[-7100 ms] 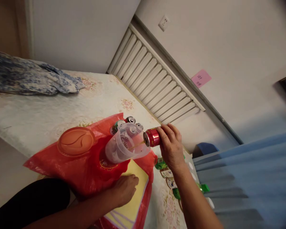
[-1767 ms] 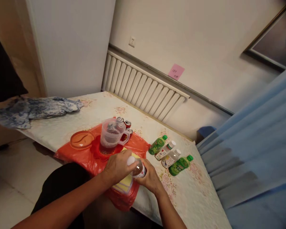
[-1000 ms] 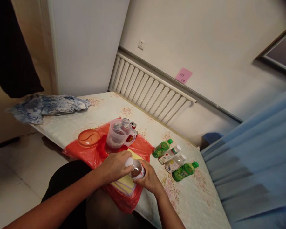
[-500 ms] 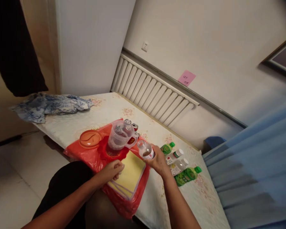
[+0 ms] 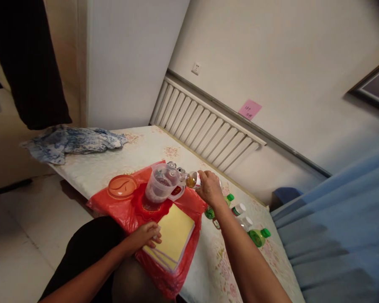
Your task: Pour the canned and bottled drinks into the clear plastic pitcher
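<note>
My right hand [image 5: 209, 188] is wrapped round a clear plastic bottle [image 5: 192, 179] with a white and red label and some amber liquid near its neck. The bottle is tipped almost flat, its mouth pointing left, close to the handle side of a clear plastic pitcher [image 5: 160, 185]. Whether the mouth touches the pitcher I cannot tell. The pitcher stands upright on a red scalloped dish [image 5: 151, 211]. My left hand [image 5: 147, 235], fingers loosely bent and apart, is empty at the left edge of the yellow cloths [image 5: 176, 231].
A red plastic bag [image 5: 126, 212] lies under these things, with an orange lid [image 5: 122, 186] at its left. Drink cans [image 5: 180, 170] stand behind the pitcher. Several bottles [image 5: 258, 237] lie to the right on the flowered tablecloth [image 5: 202, 275]. A blue patterned cloth [image 5: 78, 143] lies far left.
My right hand has moved up and slightly right, tipping the bottle sideways with its mouth toward the pitcher. My left hand's fingers have loosened from a closer curl. The view has shifted slightly.
</note>
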Motion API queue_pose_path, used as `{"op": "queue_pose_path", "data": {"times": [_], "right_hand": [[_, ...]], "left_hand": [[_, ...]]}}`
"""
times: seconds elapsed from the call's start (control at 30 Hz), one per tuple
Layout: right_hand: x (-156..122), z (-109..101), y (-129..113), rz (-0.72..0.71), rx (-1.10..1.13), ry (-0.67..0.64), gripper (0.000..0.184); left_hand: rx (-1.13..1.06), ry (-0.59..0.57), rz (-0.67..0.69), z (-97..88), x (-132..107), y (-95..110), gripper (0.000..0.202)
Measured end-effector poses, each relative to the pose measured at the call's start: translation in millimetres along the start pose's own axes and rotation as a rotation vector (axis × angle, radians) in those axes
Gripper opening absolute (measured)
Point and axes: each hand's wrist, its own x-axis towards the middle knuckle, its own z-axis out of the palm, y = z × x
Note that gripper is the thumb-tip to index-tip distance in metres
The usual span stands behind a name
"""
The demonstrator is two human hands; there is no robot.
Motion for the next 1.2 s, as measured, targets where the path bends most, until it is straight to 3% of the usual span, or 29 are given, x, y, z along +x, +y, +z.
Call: {"op": "queue_pose_path", "data": {"times": [0.4,1.2], "right_hand": [[21,-11,-10,-0.105,-0.176,-0.041,0.038],[46,-38,-41,-0.373,-0.335,-0.034,0.032]], "left_hand": [[-0.074,-0.008,0.063,-6.8,0,-14,0.068],[-0.100,-0.021,0.063,-10.3,3,-21,0.063]]}}
